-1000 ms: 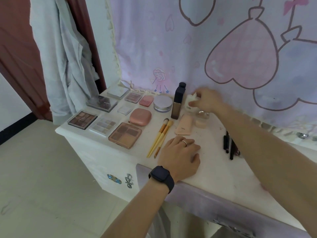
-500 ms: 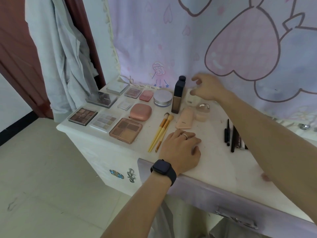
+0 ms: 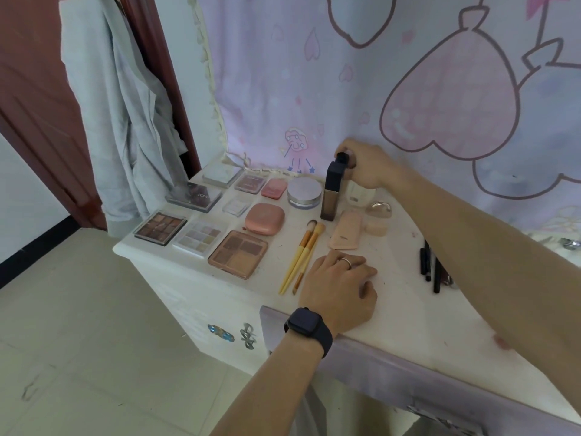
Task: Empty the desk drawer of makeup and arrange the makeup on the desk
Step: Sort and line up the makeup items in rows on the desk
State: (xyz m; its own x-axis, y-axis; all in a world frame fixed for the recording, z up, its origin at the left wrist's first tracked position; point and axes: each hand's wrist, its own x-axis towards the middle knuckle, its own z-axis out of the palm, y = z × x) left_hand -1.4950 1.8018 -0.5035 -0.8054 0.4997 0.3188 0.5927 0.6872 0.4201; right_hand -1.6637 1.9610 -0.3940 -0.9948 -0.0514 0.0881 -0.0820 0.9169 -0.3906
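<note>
Makeup is laid out on the white desk (image 3: 393,313). At the back my right hand (image 3: 366,166) grips the black cap of the tall foundation bottle (image 3: 332,193), which stands upright. My left hand (image 3: 341,286), with a ring and a black watch, rests flat on the desk near the front edge. Beside it lie two yellow brushes (image 3: 301,256). To the left sit several eyeshadow palettes (image 3: 238,253), a pink compact (image 3: 265,218) and a round powder jar (image 3: 304,192). A beige tube (image 3: 345,229) and a small sponge (image 3: 375,228) lie behind my left hand.
Black pencils (image 3: 429,262) lie at the right of the desk. The purple drawer front (image 3: 393,369) juts out below the desk edge. A pink curtain (image 3: 408,89) hangs behind, and a grey garment (image 3: 122,121) hangs by the door at left.
My right hand let go of the small white item at the back, lifted, then moved left and took hold of the foundation bottle's cap. My left hand stayed put.
</note>
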